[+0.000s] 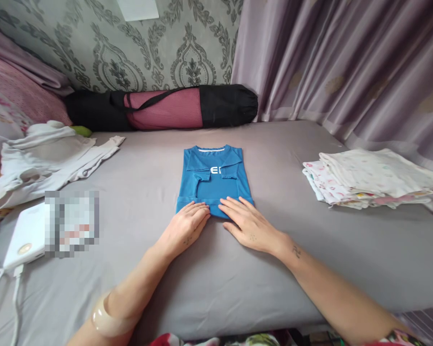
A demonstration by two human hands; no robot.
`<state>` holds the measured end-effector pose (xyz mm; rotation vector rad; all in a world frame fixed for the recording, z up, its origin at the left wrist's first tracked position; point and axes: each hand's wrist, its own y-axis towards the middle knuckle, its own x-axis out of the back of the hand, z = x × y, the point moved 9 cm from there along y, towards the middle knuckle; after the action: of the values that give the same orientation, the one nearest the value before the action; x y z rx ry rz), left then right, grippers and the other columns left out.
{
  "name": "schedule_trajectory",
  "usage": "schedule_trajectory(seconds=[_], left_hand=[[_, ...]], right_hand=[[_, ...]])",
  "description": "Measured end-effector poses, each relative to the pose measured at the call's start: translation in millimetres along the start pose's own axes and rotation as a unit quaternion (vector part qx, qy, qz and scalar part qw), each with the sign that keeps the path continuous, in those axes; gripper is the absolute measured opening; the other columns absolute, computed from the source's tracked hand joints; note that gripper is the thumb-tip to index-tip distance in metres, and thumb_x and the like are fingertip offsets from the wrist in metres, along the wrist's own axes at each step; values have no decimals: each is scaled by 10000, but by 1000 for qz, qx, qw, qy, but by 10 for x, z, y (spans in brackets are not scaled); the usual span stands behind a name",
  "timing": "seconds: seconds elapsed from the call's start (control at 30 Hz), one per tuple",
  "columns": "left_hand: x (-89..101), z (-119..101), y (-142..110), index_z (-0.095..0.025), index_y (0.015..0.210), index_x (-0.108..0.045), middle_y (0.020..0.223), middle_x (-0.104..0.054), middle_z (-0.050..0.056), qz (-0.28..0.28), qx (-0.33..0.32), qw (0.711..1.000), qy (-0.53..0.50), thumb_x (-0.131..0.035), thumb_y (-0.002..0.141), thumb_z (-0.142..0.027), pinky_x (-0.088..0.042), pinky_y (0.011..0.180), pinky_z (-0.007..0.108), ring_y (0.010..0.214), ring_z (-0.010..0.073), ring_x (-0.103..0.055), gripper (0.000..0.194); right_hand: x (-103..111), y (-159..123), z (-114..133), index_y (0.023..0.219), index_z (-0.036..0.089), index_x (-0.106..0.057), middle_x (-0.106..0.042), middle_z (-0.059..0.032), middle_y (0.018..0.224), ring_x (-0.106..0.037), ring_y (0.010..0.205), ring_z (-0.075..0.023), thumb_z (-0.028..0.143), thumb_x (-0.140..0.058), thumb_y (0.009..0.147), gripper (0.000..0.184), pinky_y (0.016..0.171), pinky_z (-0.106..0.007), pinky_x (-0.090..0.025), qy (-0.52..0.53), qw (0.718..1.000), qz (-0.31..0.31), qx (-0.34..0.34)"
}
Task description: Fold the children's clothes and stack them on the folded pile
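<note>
A blue T-shirt (216,188) lies partly folded on the grey bed sheet, its collar at the far end. Both sides and sleeves are turned inward, and the near hem is folded up into a band. White lettering shows in part between the sleeves. My left hand (190,220) rests flat on the left of the folded band, fingers stretched out and close together. On the right of the band lies my right hand (247,223), palm down with fingers spread. The cloth under both palms is hidden.
A stack of folded light cloths (375,178) stands at right. White crumpled clothing (46,158) and a white power bank (29,230) with cables lie at left. A black and pink rolled bag (166,109) runs along the wall, beside purple curtains (303,57).
</note>
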<state>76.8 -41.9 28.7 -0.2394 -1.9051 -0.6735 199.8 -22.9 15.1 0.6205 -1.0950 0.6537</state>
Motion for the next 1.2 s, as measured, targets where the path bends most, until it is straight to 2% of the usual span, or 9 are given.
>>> schedule_trajectory(seconds=[0.1,0.17,0.27,0.43,0.57,0.7,0.97,1.07,1.2], left_hand=[[33,13,12,-181,1114,-614,1152,-695,82,-21,8,1000,-1,-376,997,-247,-486,1025,366,1104,177,-637,273],[17,14,13,-184,1105,-608,1175,-685,84,-11,4,1000,10,-402,988,-270,-493,1015,363,1116,187,-630,252],[-15,51,-5,-185,1133,-603,1246,-650,98,14,2,999,32,-436,960,-269,-486,1030,384,1181,214,-595,254],[4,303,-83,-200,1251,-565,1349,-588,79,33,49,996,67,-396,835,-90,-436,1090,390,1280,207,-522,462],[60,569,-164,-216,1288,-553,1372,-575,54,35,102,991,78,-393,764,-65,-457,1071,378,1259,203,-545,568],[74,678,-204,-211,1307,-558,1351,-594,38,37,102,992,63,-371,734,-50,-450,1077,370,1250,190,-554,624],[152,599,-186,-193,1339,-537,1371,-574,69,70,57,993,78,-366,783,-84,-395,1111,429,1264,197,-542,592],[230,490,-260,-207,1334,-539,1366,-580,53,83,35,993,78,-338,813,-80,-389,1115,421,1258,181,-547,573],[309,254,-464,-245,1328,-545,1321,-619,21,133,14,991,31,-325,823,-55,-385,1118,382,1206,159,-586,583]], right_hand=[[51,-12,-118,1443,197,-447,-455,-76,1478,-369,1393,-212,166,-402,941,504,1167,-450,-313,-17,999,-36,-13],[76,-26,-194,1435,180,-459,-478,-80,1460,-390,1380,-201,81,-363,907,546,1161,-427,-337,-27,998,-51,-18],[106,-49,-307,1441,192,-455,-503,-75,1439,-421,1361,-204,42,-351,877,592,1149,-428,-366,-29,997,-61,-31],[164,-76,-442,1430,197,-472,-534,-70,1410,-464,1330,-212,16,-374,838,626,1124,-425,-407,-20,996,-67,-55],[203,-89,-502,1415,206,-489,-545,-56,1399,-489,1309,-193,-23,-338,812,663,1109,-414,-425,-8,996,-61,-62],[222,-98,-495,1391,187,-515,-546,-53,1399,-486,1310,-170,-50,-304,805,666,1107,-382,-424,5,999,-41,-36],[306,-124,-436,1381,133,-522,-537,-89,1400,-494,1303,-193,-58,-296,803,650,1096,-387,-431,-9,1000,-8,-23],[383,-203,-342,1382,161,-526,-540,-70,1400,-506,1293,-196,-51,-301,813,648,1092,-391,-433,-10,1000,3,-12],[424,-425,-149,1367,214,-550,-578,-40,1364,-551,1245,-185,0,-329,850,602,1064,-362,-451,22,998,66,10]])
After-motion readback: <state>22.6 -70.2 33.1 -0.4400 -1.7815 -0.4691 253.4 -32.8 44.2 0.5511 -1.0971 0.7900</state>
